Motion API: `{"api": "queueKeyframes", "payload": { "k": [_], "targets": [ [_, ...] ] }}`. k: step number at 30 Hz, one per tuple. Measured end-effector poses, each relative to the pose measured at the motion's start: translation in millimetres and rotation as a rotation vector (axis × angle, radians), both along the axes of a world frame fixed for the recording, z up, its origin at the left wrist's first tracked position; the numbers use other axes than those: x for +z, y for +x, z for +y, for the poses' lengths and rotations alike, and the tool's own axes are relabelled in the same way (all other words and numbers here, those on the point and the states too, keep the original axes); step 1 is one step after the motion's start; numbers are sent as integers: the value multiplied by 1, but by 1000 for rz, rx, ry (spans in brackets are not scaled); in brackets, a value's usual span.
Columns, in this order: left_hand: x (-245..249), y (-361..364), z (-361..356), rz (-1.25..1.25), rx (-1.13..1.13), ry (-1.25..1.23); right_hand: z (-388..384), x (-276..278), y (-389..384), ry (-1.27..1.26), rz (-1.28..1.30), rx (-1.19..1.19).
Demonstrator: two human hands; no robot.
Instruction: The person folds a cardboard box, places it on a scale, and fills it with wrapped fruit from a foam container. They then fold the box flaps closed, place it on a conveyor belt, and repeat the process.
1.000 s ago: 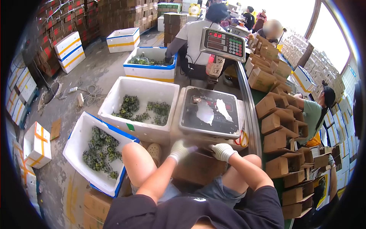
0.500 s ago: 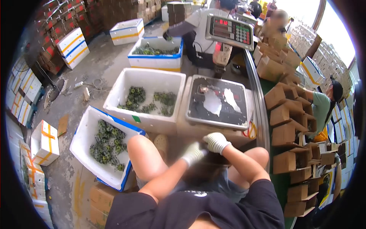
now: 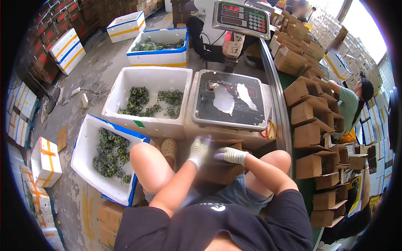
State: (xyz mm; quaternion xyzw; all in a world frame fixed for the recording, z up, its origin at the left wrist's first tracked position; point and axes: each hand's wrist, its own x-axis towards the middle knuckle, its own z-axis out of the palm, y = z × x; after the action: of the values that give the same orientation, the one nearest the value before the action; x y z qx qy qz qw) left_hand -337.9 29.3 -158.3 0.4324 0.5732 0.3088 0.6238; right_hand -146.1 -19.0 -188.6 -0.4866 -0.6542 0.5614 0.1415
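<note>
Between my knees stands a brown cardboard box (image 3: 220, 172), partly hidden by my hands and shaded. My left hand (image 3: 198, 151), in a white knit glove with greyish fingertips, is at the box's left side with its fingers stretched forward. My right hand (image 3: 231, 155), gloved the same way, bends over the box's upper right part, fingers together and pointing left. Just ahead is a weighing scale platform (image 3: 209, 115) with white torn patches on it. Its display (image 3: 242, 19) shows red digits on a post behind.
A white foam box (image 3: 109, 102) and a blue-edged one (image 3: 77, 157) on the left hold dark green fruit clusters. Red-orange-handled scissors (image 3: 270, 130) lie right of the scale. Open cartons (image 3: 307, 136) line the green conveyor at right. A person (image 3: 356, 104) stands beyond it.
My left hand has gone from a blurred, closed pose to stretched fingers, moving left and forward. My right hand has shifted slightly left and lower. The box between my knees shows more clearly.
</note>
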Motion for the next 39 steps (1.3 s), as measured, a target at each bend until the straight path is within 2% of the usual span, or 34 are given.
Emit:
{"api": "queueKeyframes", "payload": {
  "k": [1, 2, 3, 5, 6, 7, 8, 9, 11, 12, 13, 14, 15, 18, 21, 22, 25, 26, 29, 31, 32, 33, 34, 35, 36, 37, 38, 39],
  "targets": [
    [-7, -2, 0, 33, -25, 36, 10, -55, 12, 107, 8, 107],
    [-14, -6, 0, 68, -49, 74, 0, 43, -22, -85, -188, -72],
    [-19, -9, 2, 100, -71, 113, 1, 80, -29, 93, -182, -73],
    [-27, -13, 7, 166, -122, 157, 9, 116, -32, 443, -177, -75],
    [-29, -15, 8, 153, -159, 143, 18, 119, -30, 567, -240, -206],
    [-32, -15, 4, 142, -199, 123, 23, 113, -21, 705, -321, -205],
    [-26, -10, 1, 163, -146, 147, 23, 111, -17, 641, -548, -76],
    [-22, -13, -6, 203, -221, 182, 22, 107, -13, 573, -770, 57],
    [-8, -22, -12, 279, -354, 267, 12, 61, 2, 330, -701, 87],
    [32, -35, -25, 501, -420, 443, 13, 86, -4, 250, -755, 156],
    [51, -47, -31, 511, -465, 342, 12, 87, -5, 292, -754, 167],
    [53, -54, -39, 541, -455, 436, 11, 87, -7, 306, -779, 151],
    [51, -60, -48, 573, -447, 522, 6, 85, -10, 314, -800, 137],
    [27, -52, -54, 584, -411, 483, 11, 67, -10, 351, -774, 86],
    [10, -38, -39, 544, -329, 512, 14, 58, 0, 334, -649, 115],
    [12, -35, -36, 586, -357, 436, 12, 46, 8, 277, -544, 82],
    [16, -32, -31, 584, -356, 310, -11, 90, -13, 429, -630, 149],
    [18, -30, -30, 606, -357, 358, -19, 93, -23, 623, -792, 239],
    [16, -26, -32, 695, -331, 421, -24, 104, -41, 511, -880, 241],
    [56, -45, -26, 372, -170, 758, -15, 135, -58, 419, -834, 210],
    [91, -63, -20, 235, -99, 742, -12, 144, -59, 634, -645, 175],
    [106, -90, -11, 217, 50, 929, -17, 131, -41, 735, -478, 8],
    [126, -121, -1, 280, 241, 1080, -20, 125, -24, 491, -193, -212],
    [145, -155, 8, 233, 386, 952, -21, 126, -2, 373, -58, -387],
    [148, -196, 22, 238, 497, 972, -22, 127, 20, 275, 96, -571],
    [145, -241, 38, 241, 600, 1008, -23, 134, 47, 536, -22, -606],
    [123, -285, 56, 328, 682, 905, -20, 142, 57, 682, -60, -684],
    [91, -327, 71, 408, 758, 804, -16, 150, 58, 727, 1, -759]
  ]
}}
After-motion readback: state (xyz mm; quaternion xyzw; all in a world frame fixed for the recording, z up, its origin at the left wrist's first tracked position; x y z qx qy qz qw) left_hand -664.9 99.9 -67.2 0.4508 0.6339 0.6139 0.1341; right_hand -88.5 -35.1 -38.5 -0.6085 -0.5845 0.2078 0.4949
